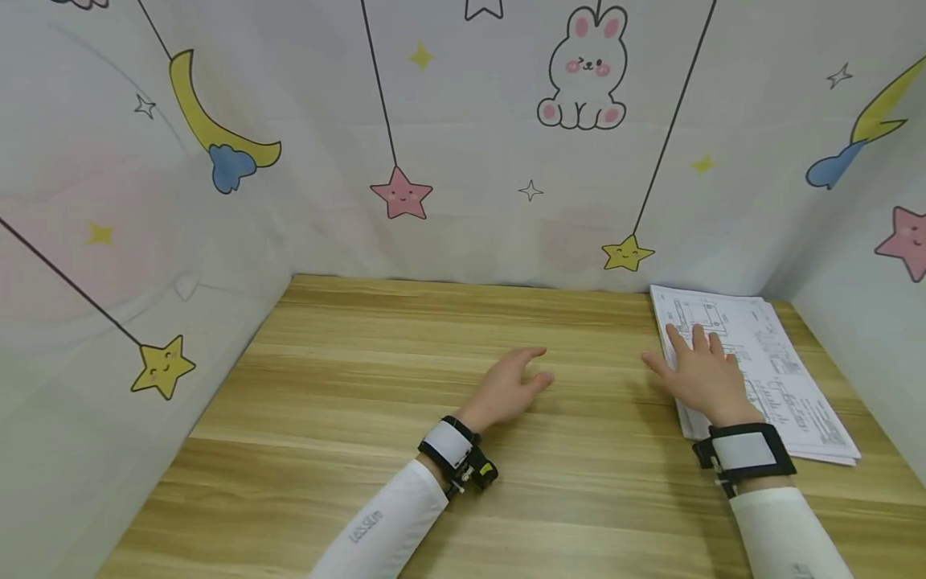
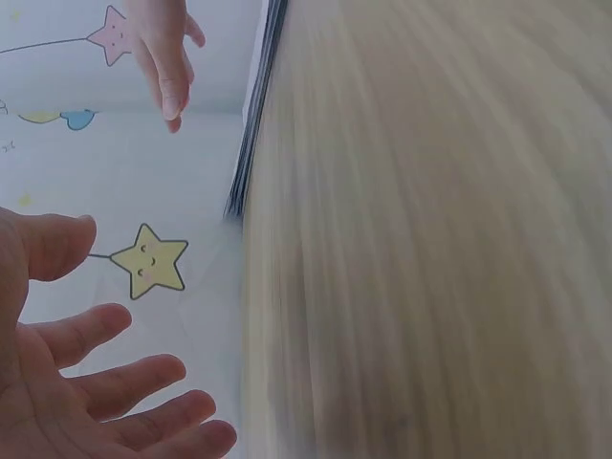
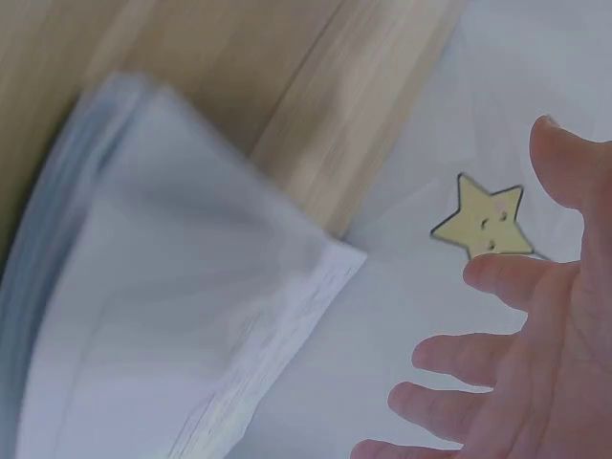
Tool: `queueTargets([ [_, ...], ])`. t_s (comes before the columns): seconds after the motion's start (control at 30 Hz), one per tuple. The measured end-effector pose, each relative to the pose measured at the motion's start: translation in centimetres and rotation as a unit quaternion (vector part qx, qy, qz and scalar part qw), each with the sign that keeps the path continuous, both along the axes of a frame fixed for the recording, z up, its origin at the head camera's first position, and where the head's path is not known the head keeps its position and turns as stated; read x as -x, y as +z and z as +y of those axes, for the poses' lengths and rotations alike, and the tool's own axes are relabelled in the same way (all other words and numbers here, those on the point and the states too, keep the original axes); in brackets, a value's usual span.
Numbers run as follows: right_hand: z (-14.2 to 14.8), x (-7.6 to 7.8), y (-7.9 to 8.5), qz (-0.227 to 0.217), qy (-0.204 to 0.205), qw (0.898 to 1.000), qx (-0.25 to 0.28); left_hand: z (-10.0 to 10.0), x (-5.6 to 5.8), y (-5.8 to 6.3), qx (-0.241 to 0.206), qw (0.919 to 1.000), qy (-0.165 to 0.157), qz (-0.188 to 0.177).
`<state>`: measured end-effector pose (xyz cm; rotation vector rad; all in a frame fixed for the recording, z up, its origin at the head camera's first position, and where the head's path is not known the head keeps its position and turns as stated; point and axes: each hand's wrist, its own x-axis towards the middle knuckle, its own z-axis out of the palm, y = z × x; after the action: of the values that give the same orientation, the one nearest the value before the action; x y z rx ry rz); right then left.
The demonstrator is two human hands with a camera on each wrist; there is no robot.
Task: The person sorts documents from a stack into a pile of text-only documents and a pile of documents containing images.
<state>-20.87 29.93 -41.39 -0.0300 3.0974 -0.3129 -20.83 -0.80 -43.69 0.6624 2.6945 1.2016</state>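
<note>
A thick stack of printed paper sheets [image 1: 788, 378] lies at the right of the wooden table, its top sheet covered in line drawings. My right hand [image 1: 702, 378] hovers over the left part of this stack with its fingers spread and nothing held. In the right wrist view the paper stack [image 3: 172, 277] shows its layered edge, with the right hand [image 3: 535, 335] apart from it. Out over the middle of the table, my left hand [image 1: 506, 390] holds nothing, thumb and fingers apart. The left wrist view has the left hand [image 2: 105, 373] with its fingers loosely extended.
The wooden table [image 1: 325, 386] reaches back to a white cloth wall [image 1: 477, 241] printed with stars, moons and a rabbit. More of this cloth stands along the left and right sides. Each wrist carries a black strap, and the left one [image 1: 456, 450] bears a small camera.
</note>
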Motion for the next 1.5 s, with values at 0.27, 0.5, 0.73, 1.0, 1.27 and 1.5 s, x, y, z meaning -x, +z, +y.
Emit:
queueTargets([
  [0.27,4.4,0.3,-0.3,-0.047,-0.035,0.998,-0.014,1.7,-0.3,-0.1,-0.024,0.9993,-0.013,-0.026],
  [0.5,7.9,0.2,-0.7,-0.095,-0.067,0.993,-0.017,3.5,-0.5,-0.3,-0.059,0.9967,-0.028,-0.049],
  [0.73,10.3,0.4,-0.9,-0.142,-0.103,0.984,-0.005,5.2,-0.6,-0.4,-0.095,0.9905,-0.031,-0.094],
  [1.0,12.1,0.8,-0.9,-0.19,-0.112,0.975,-0.006,7.2,-0.9,-1.2,-0.119,0.9837,-0.028,-0.133],
  [1.27,12.6,0.6,-0.9,-0.214,-0.102,0.971,-0.002,9.4,-1.6,-1.5,-0.183,0.9615,-0.001,-0.205],
  [1.5,13.3,0.5,-1.7,-0.204,-0.143,0.969,0.004,11.1,-2.2,-1.7,-0.265,0.9202,0.021,-0.287],
])
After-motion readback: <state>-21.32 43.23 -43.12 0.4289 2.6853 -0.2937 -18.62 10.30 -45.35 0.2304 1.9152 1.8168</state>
